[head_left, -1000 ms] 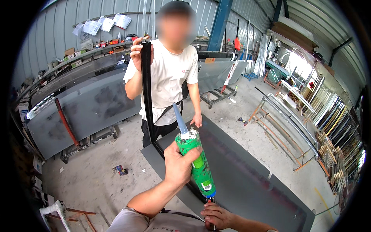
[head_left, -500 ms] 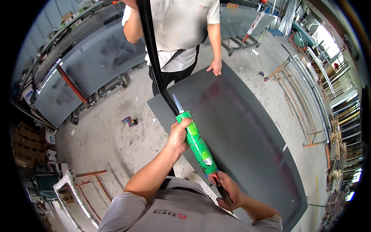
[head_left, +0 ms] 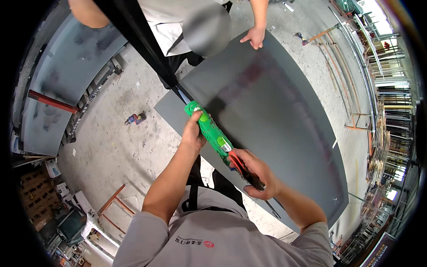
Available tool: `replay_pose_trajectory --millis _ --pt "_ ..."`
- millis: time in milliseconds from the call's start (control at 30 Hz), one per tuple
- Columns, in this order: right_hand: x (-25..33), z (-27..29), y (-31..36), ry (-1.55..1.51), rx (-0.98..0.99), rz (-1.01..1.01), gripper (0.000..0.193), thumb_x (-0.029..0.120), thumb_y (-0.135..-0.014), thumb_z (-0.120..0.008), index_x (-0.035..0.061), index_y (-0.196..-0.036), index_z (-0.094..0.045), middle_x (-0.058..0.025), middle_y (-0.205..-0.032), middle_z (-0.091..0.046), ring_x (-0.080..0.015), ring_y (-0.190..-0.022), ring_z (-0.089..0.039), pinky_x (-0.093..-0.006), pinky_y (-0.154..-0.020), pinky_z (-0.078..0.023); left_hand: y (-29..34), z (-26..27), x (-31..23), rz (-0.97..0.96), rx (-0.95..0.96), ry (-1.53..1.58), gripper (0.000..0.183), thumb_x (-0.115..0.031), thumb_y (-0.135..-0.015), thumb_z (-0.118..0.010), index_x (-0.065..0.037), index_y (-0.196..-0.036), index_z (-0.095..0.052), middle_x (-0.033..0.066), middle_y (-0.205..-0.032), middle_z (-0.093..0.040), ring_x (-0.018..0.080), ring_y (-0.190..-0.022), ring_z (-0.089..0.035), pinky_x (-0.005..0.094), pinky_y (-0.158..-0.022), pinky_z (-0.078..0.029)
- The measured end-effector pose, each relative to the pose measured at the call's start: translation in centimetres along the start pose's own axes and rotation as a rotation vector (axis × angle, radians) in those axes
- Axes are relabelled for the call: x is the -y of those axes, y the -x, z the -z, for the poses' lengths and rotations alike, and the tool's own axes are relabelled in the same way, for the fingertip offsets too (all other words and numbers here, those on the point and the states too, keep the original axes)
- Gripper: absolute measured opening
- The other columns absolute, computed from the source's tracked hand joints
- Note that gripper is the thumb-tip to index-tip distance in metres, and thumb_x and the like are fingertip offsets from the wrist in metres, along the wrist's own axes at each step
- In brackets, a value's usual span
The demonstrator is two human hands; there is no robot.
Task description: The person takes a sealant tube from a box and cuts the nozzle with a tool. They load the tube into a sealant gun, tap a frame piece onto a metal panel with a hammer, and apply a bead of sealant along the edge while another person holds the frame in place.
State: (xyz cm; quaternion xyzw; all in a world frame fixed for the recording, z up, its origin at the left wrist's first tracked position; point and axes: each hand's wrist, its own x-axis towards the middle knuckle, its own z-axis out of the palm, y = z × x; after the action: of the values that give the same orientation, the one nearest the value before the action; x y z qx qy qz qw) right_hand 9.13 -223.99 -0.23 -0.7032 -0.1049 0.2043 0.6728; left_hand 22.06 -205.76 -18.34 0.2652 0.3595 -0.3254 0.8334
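Observation:
A caulking gun loaded with a green sealant tube point(head_left: 214, 135) is held slantwise in front of me. My left hand point(head_left: 194, 133) is closed around the front of the tube. My right hand point(head_left: 258, 171) grips the handle and trigger at the rear. The pale nozzle point(head_left: 181, 94) points up and left, right at the lower end of a long black bar point(head_left: 138, 40); whether the tip touches it I cannot tell. Below the gun lies a large dark grey panel point(head_left: 275, 115) with reddish smudges.
Across from me stands another person, one hand point(head_left: 255, 37) at the panel's far edge, the other arm point(head_left: 89, 12) raised beside the bar. A power drill point(head_left: 135, 119) lies on the floor. Grey sheets point(head_left: 66, 80) lean at left; racked bars point(head_left: 393, 120) line the right.
The gun's nozzle has come up against the black bar's lower end, and my view has tipped further down. The bar looks nearer and more slanted. Both hands keep their grip.

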Motion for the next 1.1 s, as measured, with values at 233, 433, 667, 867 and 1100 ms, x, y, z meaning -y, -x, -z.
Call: replay_pose_trajectory --millis 233,433,667,867,1100 --pt "-1.7 2.5 -4.0 -0.040 0.031 -0.001 0.090 -0.001 -0.061 -0.056 -0.0060 -0.148 -0.032 -0.0189 -0.128 -0.047 -0.0289 -0.111 -0.055 -0.0360 -0.103 -0.041 -3.1 0.0 -2.0 -0.065 -0.047 0.006 0.035 -0.030 -0.091 -0.063 -0.006 -0.114 -0.054 0.0131 -0.098 -0.065 0.0308 -0.087 -0.065 0.0476 -0.083 -0.054" --pt "-2.0 4.0 -5.5 -0.065 0.088 -0.045 0.090 -0.001 -0.061 -0.056 -0.0049 -0.148 -0.032 -0.0186 -0.130 -0.045 -0.0294 -0.114 -0.055 -0.0357 -0.105 -0.041 -4.0 -0.4 -2.2 -0.055 -0.047 0.055 0.037 -0.029 -0.090 -0.064 -0.005 -0.115 -0.053 0.0143 -0.098 -0.065 0.0313 -0.087 -0.065 0.0476 -0.083 -0.054" --pt "-2.1 5.3 -6.8 -0.014 0.139 -0.054 0.091 -0.002 -0.061 -0.056 -0.0051 -0.148 -0.032 -0.0187 -0.130 -0.045 -0.0302 -0.115 -0.055 -0.0354 -0.105 -0.041 -4.2 -0.9 -2.6 -0.024 -0.082 0.084 0.036 -0.028 -0.090 -0.063 -0.004 -0.115 -0.052 0.0150 -0.098 -0.065 0.0314 -0.087 -0.065 0.0469 -0.083 -0.054" --pt "-1.6 5.2 -8.2 0.049 0.142 -0.057 0.092 0.001 -0.060 -0.056 -0.0073 -0.148 -0.030 -0.0189 -0.125 -0.051 -0.0299 -0.112 -0.056 -0.0373 -0.101 -0.042 -4.8 -0.7 -3.3 -0.013 -0.093 0.097 0.036 -0.029 -0.090 -0.062 -0.004 -0.114 -0.053 0.0151 -0.097 -0.065 0.0311 -0.086 -0.065 0.0467 -0.082 -0.055" --pt "-2.2 5.3 -8.4 -0.584 0.008 -0.103 0.089 -0.002 -0.067 -0.059 -0.0024 -0.150 -0.026 -0.0156 -0.128 -0.044 -0.0216 -0.114 -0.050 -0.0315 -0.098 -0.041 -3.2 -0.8 -1.8 -0.083 0.010 0.175 0.041 -0.030 -0.087 -0.064 0.000 -0.112 -0.056 0.0152 -0.095 -0.064 0.0310 -0.087 -0.064 0.0475 -0.084 -0.055"
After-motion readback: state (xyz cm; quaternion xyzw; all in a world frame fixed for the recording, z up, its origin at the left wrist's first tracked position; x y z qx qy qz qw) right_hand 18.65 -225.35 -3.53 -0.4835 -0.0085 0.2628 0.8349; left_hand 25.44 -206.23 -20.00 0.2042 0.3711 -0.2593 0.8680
